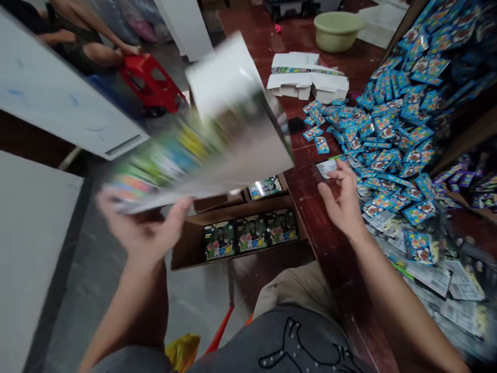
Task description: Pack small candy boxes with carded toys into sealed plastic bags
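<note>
My left hand (145, 228) grips the lower edge of a printed cardboard display box (217, 150), raised and tilted in front of me. The box is smeared by motion; its white flap stands up and colourful print runs along its side. My right hand (341, 202) is over the dark red table, thumb and fingers apart. Its fingertips are at a flat packet with a white label (328, 167); whether they touch it I cannot tell. Beside that hand lies a large heap of small blue packets (380, 134).
Below, an open brown carton (180, 254) holds dark printed boxes (251, 233). Flat clear packets (430, 274) lie at the right. Farther back are white folded boxes (310, 77) and a pale green basin (336, 31). Another person sits near a red plastic toy (151, 83) at the upper left.
</note>
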A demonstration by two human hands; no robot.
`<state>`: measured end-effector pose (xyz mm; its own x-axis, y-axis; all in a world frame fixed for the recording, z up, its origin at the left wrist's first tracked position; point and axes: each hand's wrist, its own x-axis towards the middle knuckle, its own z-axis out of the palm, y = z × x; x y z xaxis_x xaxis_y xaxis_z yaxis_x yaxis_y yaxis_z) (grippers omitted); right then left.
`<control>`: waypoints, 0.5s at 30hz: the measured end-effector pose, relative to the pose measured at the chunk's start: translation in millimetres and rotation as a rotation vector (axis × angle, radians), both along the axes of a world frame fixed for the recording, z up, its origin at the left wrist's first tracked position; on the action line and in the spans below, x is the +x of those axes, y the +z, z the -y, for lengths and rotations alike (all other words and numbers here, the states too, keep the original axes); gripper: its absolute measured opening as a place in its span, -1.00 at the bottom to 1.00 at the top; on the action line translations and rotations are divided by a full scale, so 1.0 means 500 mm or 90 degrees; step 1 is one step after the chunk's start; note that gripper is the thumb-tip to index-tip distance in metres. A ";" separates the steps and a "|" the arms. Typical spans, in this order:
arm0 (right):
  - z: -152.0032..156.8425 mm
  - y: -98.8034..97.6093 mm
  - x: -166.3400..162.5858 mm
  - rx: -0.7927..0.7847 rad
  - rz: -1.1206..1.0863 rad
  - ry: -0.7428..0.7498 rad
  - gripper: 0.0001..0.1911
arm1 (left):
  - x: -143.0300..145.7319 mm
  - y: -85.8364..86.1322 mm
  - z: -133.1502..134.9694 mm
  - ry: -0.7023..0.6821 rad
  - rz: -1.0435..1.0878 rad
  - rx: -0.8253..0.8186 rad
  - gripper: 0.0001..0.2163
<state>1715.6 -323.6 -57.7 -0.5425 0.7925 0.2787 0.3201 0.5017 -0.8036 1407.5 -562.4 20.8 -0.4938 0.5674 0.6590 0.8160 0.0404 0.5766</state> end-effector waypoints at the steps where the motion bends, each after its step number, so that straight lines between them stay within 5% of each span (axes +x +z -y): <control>1: -0.008 -0.029 0.010 0.005 0.035 -0.012 -0.58 | -0.033 -0.024 -0.008 -0.046 -0.057 -0.066 -0.49; 5: -0.006 -0.131 0.029 -0.020 0.129 0.006 -0.54 | -0.133 -0.160 -0.048 -0.092 -0.119 -0.482 -0.78; 9: 0.010 -0.182 0.022 -0.022 0.186 0.036 -0.54 | -0.153 -0.286 -0.102 -0.122 -0.101 -0.724 -0.63; 12: 0.017 -0.200 0.017 -0.012 0.220 0.041 -0.56 | -0.149 -0.329 -0.144 -0.166 -0.110 -0.820 -0.59; 15: 0.025 -0.215 0.008 0.006 0.242 0.038 -0.56 | -0.165 -0.317 -0.208 -0.185 -0.144 -0.830 -0.54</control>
